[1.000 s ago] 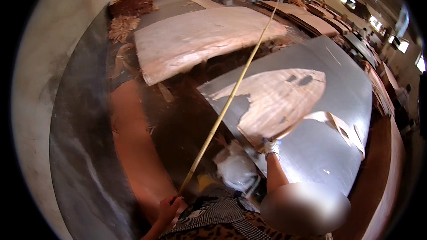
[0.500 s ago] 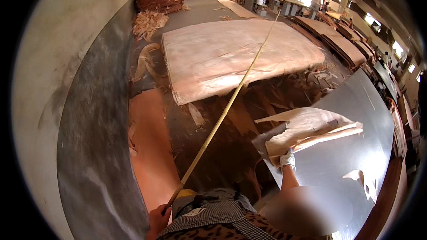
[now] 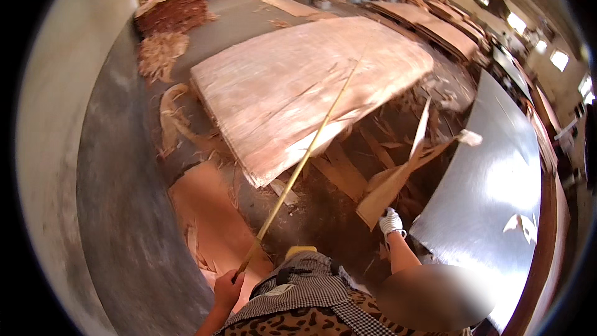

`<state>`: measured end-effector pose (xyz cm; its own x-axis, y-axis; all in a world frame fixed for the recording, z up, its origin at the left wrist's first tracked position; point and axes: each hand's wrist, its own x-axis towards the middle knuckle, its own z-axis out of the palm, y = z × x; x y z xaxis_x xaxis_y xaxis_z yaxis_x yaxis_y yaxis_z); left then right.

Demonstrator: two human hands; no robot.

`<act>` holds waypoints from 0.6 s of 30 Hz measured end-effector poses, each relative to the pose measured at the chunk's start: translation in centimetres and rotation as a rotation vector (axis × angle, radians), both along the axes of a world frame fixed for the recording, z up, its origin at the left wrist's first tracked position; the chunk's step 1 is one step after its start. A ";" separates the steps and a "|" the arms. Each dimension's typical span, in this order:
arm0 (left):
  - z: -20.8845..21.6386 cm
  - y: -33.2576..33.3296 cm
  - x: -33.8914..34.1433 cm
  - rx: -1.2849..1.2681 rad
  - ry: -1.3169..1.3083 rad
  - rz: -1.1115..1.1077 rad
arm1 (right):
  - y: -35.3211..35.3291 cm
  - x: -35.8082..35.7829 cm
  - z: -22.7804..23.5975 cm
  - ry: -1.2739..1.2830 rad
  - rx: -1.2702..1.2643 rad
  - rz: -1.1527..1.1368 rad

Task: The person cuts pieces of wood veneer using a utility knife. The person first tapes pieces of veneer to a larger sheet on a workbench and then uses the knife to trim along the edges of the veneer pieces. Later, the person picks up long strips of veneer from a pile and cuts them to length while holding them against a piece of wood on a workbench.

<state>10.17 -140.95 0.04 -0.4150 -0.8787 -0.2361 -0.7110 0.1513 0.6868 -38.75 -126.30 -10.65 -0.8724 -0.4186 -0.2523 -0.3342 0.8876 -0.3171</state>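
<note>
My left hand [image 3: 227,289] is closed around the lower end of a long, thin bamboo pole [image 3: 292,186]. The pole slants up and away across a large pale stack of veneer sheets [image 3: 298,81]. My right hand [image 3: 392,223], in a white knitted glove, is closed at the lower edge of a torn piece of thin wood veneer [image 3: 392,190]. This piece stands tilted in the air over the scrap-strewn floor, left of a smooth grey metal-like sheet [image 3: 491,174]. Motion blurs its far end, and the fingertips are partly hidden.
An orange-brown veneer sheet [image 3: 217,224] lies at my left, beside a dark curved panel [image 3: 137,211] along the wall. Veneer scraps [image 3: 339,171] litter the floor ahead. Farther off are a reddish veneer pile [image 3: 171,14] and more stacked sheets [image 3: 429,25] at the right.
My right hand has moved the torn veneer left, off the grey sheet, and it has swung from lying nearly flat to steeply tilted. My view has shifted; the left hand still grips the pole.
</note>
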 end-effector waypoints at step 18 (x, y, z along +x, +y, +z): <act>-3.2 -39.9 -2.6 -0.119 -0.088 -0.184 | -34.6 6.8 -7.1 -0.343 -0.048 0.187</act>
<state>7.59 -180.87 -3.13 -0.5528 -0.8141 -0.1779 -0.7205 0.3598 0.5928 -31.99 -160.87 -17.78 -0.6484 -0.5804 -0.4927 -0.3557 0.8031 -0.4780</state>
